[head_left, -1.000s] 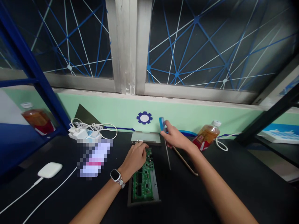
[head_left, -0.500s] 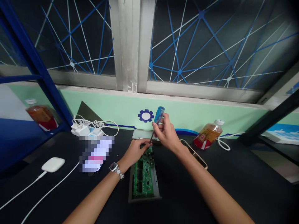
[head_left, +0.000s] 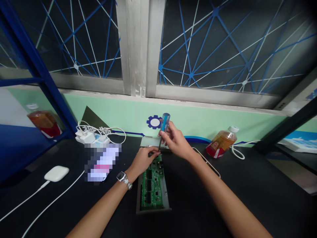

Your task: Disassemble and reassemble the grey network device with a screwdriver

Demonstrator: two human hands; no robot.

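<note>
A green circuit board point(head_left: 155, 188) lies in a grey metal casing point(head_left: 166, 195) on the black table. My right hand point(head_left: 174, 138) is closed on a screwdriver point(head_left: 165, 122) with a clear blue handle, held nearly upright. Its shaft points down to the far end of the board. My left hand point(head_left: 146, 159) rests over that same end, thumb and forefinger pinched together beside the screwdriver's tip. Whatever those fingertips hold is too small to make out. A watch is on my left wrist.
On the left are a power strip point(head_left: 85, 136) with tangled white cables, a phone point(head_left: 102, 167) and a white case point(head_left: 56, 174). A drink bottle point(head_left: 221, 142) and another phone, partly behind my right forearm, are on the right. A window rises behind the table.
The screwdriver's handle has tilted left and is now more upright, my right hand moving slightly left with it. My left hand has hardly moved.
</note>
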